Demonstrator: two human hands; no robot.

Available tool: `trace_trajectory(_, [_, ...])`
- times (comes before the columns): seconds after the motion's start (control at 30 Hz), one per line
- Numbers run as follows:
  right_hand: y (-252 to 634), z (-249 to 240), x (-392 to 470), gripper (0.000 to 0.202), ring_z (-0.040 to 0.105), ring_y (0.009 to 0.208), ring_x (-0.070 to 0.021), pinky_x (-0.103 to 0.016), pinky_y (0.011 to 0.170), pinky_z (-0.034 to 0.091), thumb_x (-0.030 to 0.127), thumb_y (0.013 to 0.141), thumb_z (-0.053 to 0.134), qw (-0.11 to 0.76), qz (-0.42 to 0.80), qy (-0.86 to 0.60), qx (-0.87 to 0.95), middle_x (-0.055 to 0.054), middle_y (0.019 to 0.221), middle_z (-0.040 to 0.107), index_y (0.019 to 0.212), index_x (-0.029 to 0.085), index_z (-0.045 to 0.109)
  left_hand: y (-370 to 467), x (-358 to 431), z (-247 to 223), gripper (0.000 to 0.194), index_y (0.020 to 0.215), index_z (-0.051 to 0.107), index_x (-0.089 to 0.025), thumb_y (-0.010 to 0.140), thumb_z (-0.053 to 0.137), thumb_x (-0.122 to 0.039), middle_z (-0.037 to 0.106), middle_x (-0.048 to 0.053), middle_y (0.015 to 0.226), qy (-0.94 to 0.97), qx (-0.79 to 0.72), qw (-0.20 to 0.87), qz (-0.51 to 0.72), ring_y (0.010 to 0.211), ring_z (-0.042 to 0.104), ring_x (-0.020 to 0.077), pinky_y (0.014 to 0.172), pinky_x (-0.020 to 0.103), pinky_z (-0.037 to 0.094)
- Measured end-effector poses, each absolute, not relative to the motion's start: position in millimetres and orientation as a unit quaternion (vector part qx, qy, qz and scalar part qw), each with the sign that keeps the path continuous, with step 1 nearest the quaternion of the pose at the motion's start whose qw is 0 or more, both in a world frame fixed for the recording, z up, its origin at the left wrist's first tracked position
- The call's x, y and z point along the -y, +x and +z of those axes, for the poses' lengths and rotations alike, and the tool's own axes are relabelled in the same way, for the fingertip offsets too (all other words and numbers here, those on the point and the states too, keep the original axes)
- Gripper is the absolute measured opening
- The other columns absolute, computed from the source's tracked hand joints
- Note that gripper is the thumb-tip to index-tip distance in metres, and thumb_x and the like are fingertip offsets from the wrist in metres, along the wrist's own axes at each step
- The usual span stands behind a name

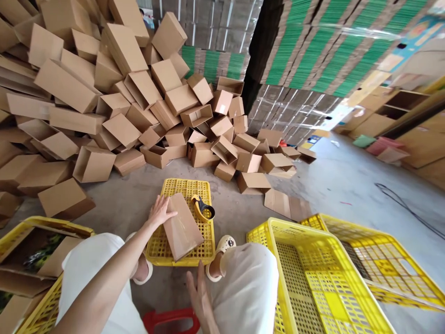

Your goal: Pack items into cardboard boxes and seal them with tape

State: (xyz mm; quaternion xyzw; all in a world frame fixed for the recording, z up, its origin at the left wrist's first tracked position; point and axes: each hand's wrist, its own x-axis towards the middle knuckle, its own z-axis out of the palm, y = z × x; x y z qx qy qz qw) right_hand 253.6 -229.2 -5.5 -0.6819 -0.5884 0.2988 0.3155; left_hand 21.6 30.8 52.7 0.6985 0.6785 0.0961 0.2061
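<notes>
A closed cardboard box (pixel 182 227) lies slanted on the yellow plastic crate (pixel 155 250) between my feet, with tape across its top. My left hand (pixel 161 211) rests against the box's upper left edge, fingers stretched and thumb over the top. Nearer to me, my right hand (pixel 200 293) is held low beside my knee, its fingers apart and nothing in it. On the crate, just right of the box, sits a yellow and black tape dispenser (pixel 200 208). Below my hands shows part of a red plastic seat or handle (pixel 170 317).
A large heap of cardboard boxes (pixel 125 130) spreads ahead and left. Yellow crates (pixel 309 250) stand at my right. At my left, another yellow crate (pixel 45 306) holds an open carton (pixel 17 280) with dark items inside. Stacks of flattened cardboard (pixel 306 46) rise behind.
</notes>
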Motion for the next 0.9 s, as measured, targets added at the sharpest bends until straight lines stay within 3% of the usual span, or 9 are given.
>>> trace_trajectory(0.13, [237, -3, 202, 0.075, 0.054, 0.149, -0.0273, -0.045, 0.117, 0.052, 0.062, 0.109, 0.044, 0.378, 0.369, -0.643, 0.554, -0.011, 0.159, 0.059, 0.172, 0.026, 0.028, 14, -49, 66, 0.08, 0.152, 0.053, -0.012, 0.092, 0.063, -0.064, 0.06, 0.027, 0.151, 0.673, -0.707, 0.209, 0.066, 0.143, 0.055, 0.0426, 0.113, 0.048, 0.046])
trace_trajectory(0.3, [261, 32, 156, 0.06, 0.049, 0.153, -0.0323, -0.052, 0.125, 0.044, 0.051, 0.108, 0.049, 0.341, 0.272, -0.657, 0.615, -0.015, 0.162, 0.055, 0.159, 0.021, 0.056, -11, 24, 51, 0.06, 0.135, 0.064, -0.011, 0.102, 0.048, -0.058, 0.073, 0.025, 0.128, 0.656, -0.727, 0.197, 0.044, 0.121, 0.07, 0.0397, 0.102, 0.046, 0.053])
trace_trajectory(0.43, [281, 51, 137, 0.063, 0.037, 0.16, -0.0364, -0.061, 0.129, 0.035, 0.04, 0.107, 0.049, 0.245, 0.177, -0.677, 0.67, -0.02, 0.169, 0.041, 0.162, 0.011, 0.049, -2, 107, 24, 0.065, 0.15, 0.055, -0.009, 0.104, 0.046, -0.054, 0.07, 0.026, 0.136, 0.661, -0.732, 0.127, 0.104, 0.129, 0.067, 0.0387, 0.11, 0.045, 0.051])
trace_trajectory(0.53, [260, 60, 135, 0.058, 0.033, 0.161, -0.038, -0.066, 0.13, 0.026, 0.032, 0.108, 0.045, 0.168, 0.136, -0.672, 0.708, -0.021, 0.169, 0.039, 0.161, 0.008, 0.05, 37, 136, 13, 0.063, 0.159, 0.049, -0.009, 0.105, 0.043, -0.041, 0.051, 0.027, 0.161, 0.693, -0.699, 0.077, 0.159, 0.152, 0.046, 0.0434, 0.122, 0.057, 0.04])
trace_trajectory(0.6, [237, 65, 136, 0.057, 0.036, 0.16, -0.0347, -0.061, 0.131, 0.026, 0.024, 0.107, 0.042, 0.143, 0.132, -0.648, 0.737, -0.021, 0.168, 0.041, 0.161, 0.008, 0.05, 66, 138, 12, 0.06, 0.162, 0.048, -0.013, 0.104, 0.038, -0.027, 0.045, 0.021, 0.169, 0.735, -0.648, 0.09, 0.179, 0.161, 0.035, 0.0386, 0.127, 0.057, 0.035])
trace_trajectory(0.7, [218, 68, 137, 0.059, 0.04, 0.159, -0.0289, -0.051, 0.13, 0.034, 0.015, 0.103, 0.042, 0.125, 0.147, -0.617, 0.763, -0.015, 0.167, 0.045, 0.161, 0.015, 0.051, 85, 130, 18, 0.065, 0.164, 0.045, -0.02, 0.101, 0.035, -0.014, 0.044, 0.013, 0.171, 0.781, -0.585, 0.13, 0.176, 0.16, 0.038, 0.0296, 0.128, 0.053, 0.036])
trace_trajectory(0.8, [236, 68, 135, 0.057, 0.043, 0.157, -0.0295, -0.053, 0.129, 0.035, 0.016, 0.105, 0.04, 0.126, 0.133, -0.623, 0.761, -0.015, 0.165, 0.048, 0.16, 0.017, 0.053, 62, 122, 24, 0.059, 0.163, 0.048, -0.027, 0.106, 0.036, -0.022, 0.045, 0.009, 0.17, 0.791, -0.57, 0.129, 0.178, 0.159, 0.04, 0.0277, 0.129, 0.054, 0.035])
trace_trajectory(0.9, [264, 63, 135, 0.055, 0.042, 0.157, -0.0334, -0.059, 0.127, 0.035, 0.019, 0.107, 0.037, 0.143, 0.088, -0.658, 0.734, -0.019, 0.165, 0.047, 0.16, 0.013, 0.053, 25, 118, 24, 0.054, 0.162, 0.051, -0.026, 0.11, 0.037, -0.032, 0.046, 0.012, 0.169, 0.748, -0.632, 0.088, 0.18, 0.158, 0.042, 0.0314, 0.13, 0.059, 0.031])
